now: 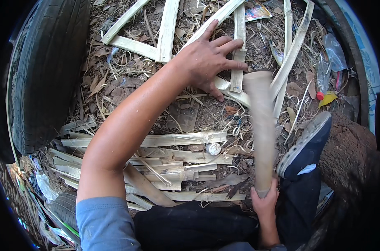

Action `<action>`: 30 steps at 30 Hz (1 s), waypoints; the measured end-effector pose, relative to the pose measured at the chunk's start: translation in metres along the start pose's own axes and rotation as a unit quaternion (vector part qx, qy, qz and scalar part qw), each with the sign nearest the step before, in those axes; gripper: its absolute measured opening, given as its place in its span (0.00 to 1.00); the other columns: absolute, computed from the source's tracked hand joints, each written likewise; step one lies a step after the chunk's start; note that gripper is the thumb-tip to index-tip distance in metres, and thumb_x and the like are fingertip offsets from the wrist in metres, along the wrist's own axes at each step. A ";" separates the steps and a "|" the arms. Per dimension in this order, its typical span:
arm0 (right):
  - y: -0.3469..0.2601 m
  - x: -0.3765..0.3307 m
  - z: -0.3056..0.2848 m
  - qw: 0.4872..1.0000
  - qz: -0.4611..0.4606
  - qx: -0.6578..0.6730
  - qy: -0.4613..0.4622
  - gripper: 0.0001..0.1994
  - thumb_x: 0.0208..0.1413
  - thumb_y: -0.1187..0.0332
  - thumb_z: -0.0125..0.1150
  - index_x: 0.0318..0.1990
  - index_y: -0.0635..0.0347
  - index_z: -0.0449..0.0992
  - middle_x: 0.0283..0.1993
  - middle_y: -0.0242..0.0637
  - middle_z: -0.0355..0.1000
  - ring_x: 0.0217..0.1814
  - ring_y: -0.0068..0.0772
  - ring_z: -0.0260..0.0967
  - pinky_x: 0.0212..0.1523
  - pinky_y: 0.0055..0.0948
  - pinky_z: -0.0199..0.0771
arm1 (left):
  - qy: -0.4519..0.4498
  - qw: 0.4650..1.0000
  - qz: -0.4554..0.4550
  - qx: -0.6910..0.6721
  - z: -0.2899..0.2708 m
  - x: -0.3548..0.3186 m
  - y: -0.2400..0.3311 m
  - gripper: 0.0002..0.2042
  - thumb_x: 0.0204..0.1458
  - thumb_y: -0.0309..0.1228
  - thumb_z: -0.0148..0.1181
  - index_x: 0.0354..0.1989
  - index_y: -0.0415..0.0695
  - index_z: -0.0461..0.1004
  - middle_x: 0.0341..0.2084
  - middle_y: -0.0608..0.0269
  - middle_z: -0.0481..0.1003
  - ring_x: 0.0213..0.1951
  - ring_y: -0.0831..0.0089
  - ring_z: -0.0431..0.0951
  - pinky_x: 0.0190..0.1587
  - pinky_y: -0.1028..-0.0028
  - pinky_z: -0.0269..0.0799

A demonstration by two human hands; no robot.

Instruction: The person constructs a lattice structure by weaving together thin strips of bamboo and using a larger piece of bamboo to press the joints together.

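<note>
My left hand [211,60] lies spread over pale split bamboo strips [239,29], palm down and fingers apart. Its fingertips touch or nearly touch the strips where they cross. Closed round the lower end of a thick wooden stick [261,129] is my right hand [265,198]. Motion blurs the stick, which stands roughly lengthwise in view; its wider, darker far end is close to the left hand's index fingertip and the strip joint. Whether that end carries a separate head, I cannot tell.
More bamboo strips [186,157] lie stacked before my legs, with a small can-like round object [213,149] beside them. A tyre [52,71] stands at left. My shoe [305,146], a brown rock [349,146] and a plastic bottle [322,77] are at right. Dry leaves and shavings litter the ground.
</note>
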State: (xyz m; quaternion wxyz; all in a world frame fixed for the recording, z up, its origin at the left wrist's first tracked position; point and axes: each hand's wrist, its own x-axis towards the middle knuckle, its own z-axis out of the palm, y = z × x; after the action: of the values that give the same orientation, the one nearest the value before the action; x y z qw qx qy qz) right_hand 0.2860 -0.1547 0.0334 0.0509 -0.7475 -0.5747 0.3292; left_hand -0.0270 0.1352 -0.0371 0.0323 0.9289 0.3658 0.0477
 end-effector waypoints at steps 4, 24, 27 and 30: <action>-0.010 -0.017 0.007 0.965 -0.079 0.194 0.158 0.26 0.43 0.68 0.73 0.50 0.64 0.68 0.36 0.53 0.77 0.39 0.57 0.78 0.40 0.45 0.77 | 0.003 1.000 0.004 -0.002 -0.002 0.003 0.003 0.47 0.28 0.69 0.68 0.65 0.76 0.64 0.70 0.59 0.57 0.70 0.59 0.58 0.74 0.44 0.28; -0.010 -0.015 0.002 0.992 -0.055 0.062 0.092 0.28 0.41 0.70 0.73 0.50 0.67 0.67 0.34 0.52 0.76 0.36 0.56 0.78 0.38 0.45 0.78 | 0.004 1.000 0.005 -0.031 0.000 0.002 0.001 0.47 0.27 0.66 0.72 0.64 0.73 0.67 0.70 0.57 0.56 0.70 0.60 0.59 0.74 0.45 0.28; -0.012 -0.014 -0.004 0.997 -0.047 0.025 0.051 0.28 0.40 0.70 0.73 0.50 0.68 0.67 0.34 0.52 0.76 0.37 0.57 0.78 0.39 0.45 0.78 | 0.029 0.999 -0.011 -0.017 0.001 -0.001 0.002 0.47 0.25 0.64 0.73 0.63 0.74 0.68 0.69 0.57 0.58 0.68 0.59 0.60 0.74 0.45 0.29; -0.008 -0.014 0.001 0.990 -0.106 0.042 0.087 0.29 0.41 0.70 0.73 0.52 0.66 0.66 0.35 0.54 0.76 0.36 0.59 0.77 0.38 0.45 0.78 | 0.010 1.000 0.001 -0.004 -0.003 0.004 -0.001 0.47 0.28 0.66 0.71 0.65 0.74 0.65 0.69 0.60 0.58 0.69 0.63 0.59 0.73 0.42 0.29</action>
State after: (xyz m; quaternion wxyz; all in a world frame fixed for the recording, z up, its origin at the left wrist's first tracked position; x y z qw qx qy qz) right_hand 0.2768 -0.1652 0.0422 0.1666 -0.7056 -0.6298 0.2789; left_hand -0.0247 0.1386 -0.0339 0.0319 0.9288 0.3647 0.0583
